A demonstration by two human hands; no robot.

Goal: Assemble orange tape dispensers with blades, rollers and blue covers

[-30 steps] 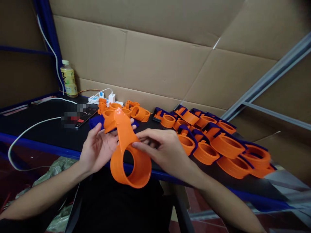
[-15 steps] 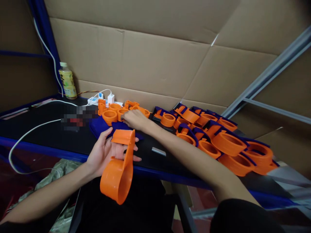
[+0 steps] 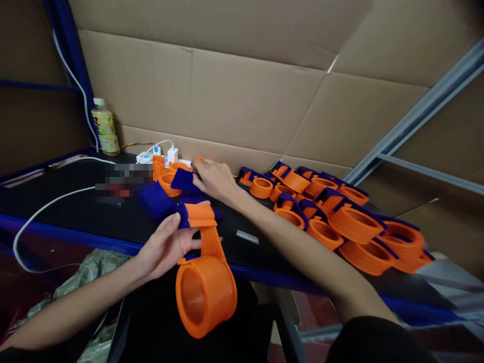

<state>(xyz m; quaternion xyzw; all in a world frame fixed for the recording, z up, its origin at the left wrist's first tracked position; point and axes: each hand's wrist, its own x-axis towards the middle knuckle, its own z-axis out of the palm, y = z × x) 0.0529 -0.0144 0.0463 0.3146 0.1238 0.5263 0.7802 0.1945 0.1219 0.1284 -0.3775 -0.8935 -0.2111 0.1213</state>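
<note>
My left hand is closed around the upper end of an orange tape dispenser, whose ring hangs down over the table's front edge. Under its thumb a dark blue flap shows beside the dispenser's head. Farther back, my right hand pinches another dark blue flap, tilted above the table. Just left of the hands lies a stack of dark blue flaps. Behind the raised flap stand orange dispensers without visible blue parts, partly covered by my right hand.
Several orange dispensers with blue flaps are heaped on the right of the black table. A small grey metal strip lies near the front edge. At the back left are a bottle and a power strip with white cables.
My right hand has lifted a blue flap from near the stack. The dispenser in my left hand has turned and shifted right, and a blue flap now shows at its head.
</note>
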